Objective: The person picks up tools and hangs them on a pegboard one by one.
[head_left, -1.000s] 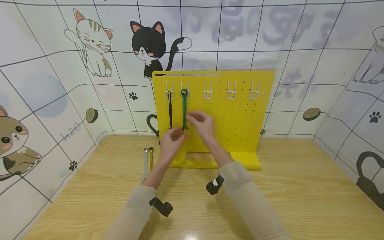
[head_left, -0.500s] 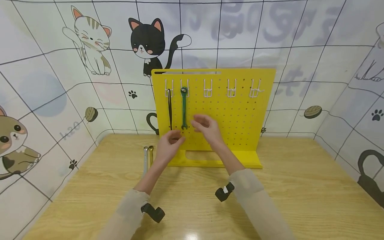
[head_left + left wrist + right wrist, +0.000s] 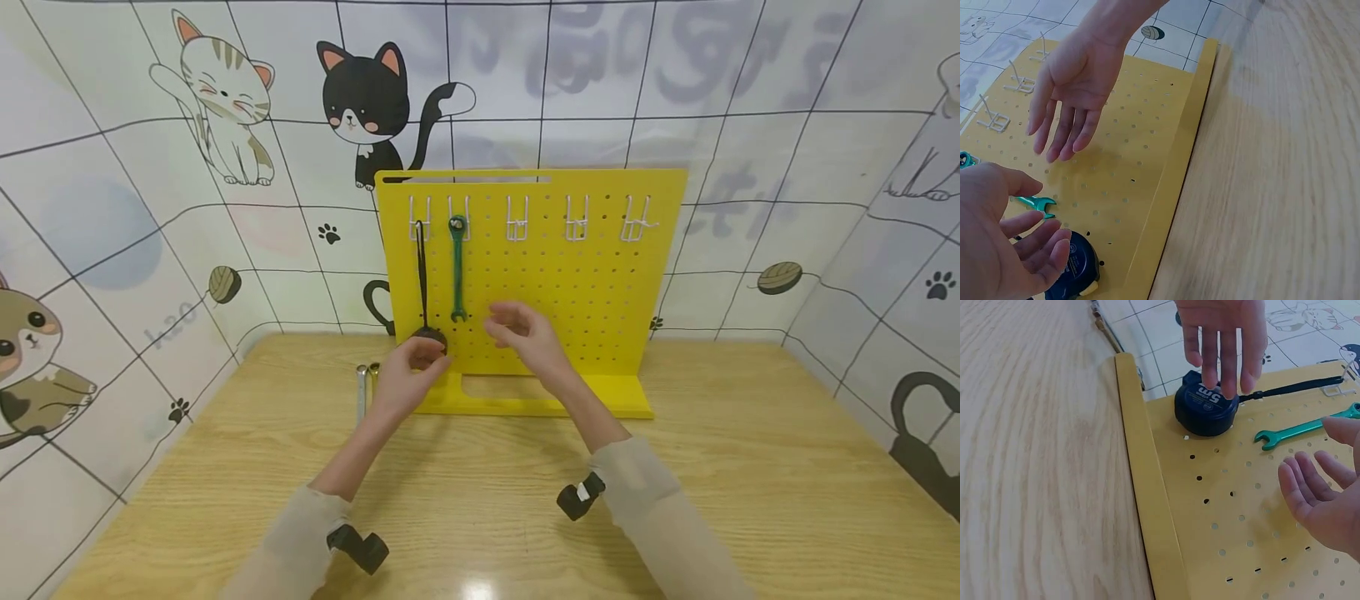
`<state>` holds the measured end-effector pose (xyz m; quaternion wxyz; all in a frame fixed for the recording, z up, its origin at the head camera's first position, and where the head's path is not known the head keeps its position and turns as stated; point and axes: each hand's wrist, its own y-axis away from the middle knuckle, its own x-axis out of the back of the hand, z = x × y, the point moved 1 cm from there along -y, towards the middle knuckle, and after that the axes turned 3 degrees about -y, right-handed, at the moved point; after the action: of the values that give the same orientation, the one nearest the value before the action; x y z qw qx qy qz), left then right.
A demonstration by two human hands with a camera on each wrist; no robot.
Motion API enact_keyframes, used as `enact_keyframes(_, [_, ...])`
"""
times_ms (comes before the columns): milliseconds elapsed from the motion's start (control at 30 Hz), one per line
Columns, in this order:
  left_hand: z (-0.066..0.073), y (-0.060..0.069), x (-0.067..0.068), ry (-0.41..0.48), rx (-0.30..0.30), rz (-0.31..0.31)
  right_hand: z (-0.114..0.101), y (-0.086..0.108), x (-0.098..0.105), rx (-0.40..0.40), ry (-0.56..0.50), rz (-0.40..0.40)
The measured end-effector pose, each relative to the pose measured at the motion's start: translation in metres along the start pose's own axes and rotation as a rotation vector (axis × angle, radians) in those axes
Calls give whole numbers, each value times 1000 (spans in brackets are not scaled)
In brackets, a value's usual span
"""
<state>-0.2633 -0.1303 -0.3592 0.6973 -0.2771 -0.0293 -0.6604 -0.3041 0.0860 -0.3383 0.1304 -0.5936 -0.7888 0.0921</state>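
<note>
A green wrench hangs by its ring end from the second hook of a yellow pegboard. Left of it, a black tape measure dangles by its strap from the first hook. My left hand is just in front of the tape measure, partly covering it in the head view, with relaxed fingers and nothing held. To the right of the wrench, my right hand hovers before the board, fingers loosely bent, holding nothing. Both hands are apart from the wrench.
Silver and gold wrenches lie on the wooden table left of the pegboard. Three more white wire hooks carry nothing, farther right on the board. Tiled-pattern walls with cat drawings stand behind.
Both hands have drawn back from the green wrench's lower end, which now hangs free. The left hand moved down and left, the right hand down and right. The tape measure's body has come into view.
</note>
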Motion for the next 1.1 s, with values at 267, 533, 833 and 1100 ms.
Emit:
enact_keyframes(267, [-8, 10, 9, -41, 45, -25, 5, 9, -4, -3, 36, -52])
enact_keyframes(533, [-17, 20, 21, -83, 49, -43, 10, 16, -9, -8, 80, -84])
enact_keyframes(833, [-28, 32, 37, -116, 62, -60, 19, 24, -26, -27, 115, -130])
enact_keyframes(1100, [-34, 42, 51, -166, 97, -64, 21, 29, -36, -50, 106, -199])
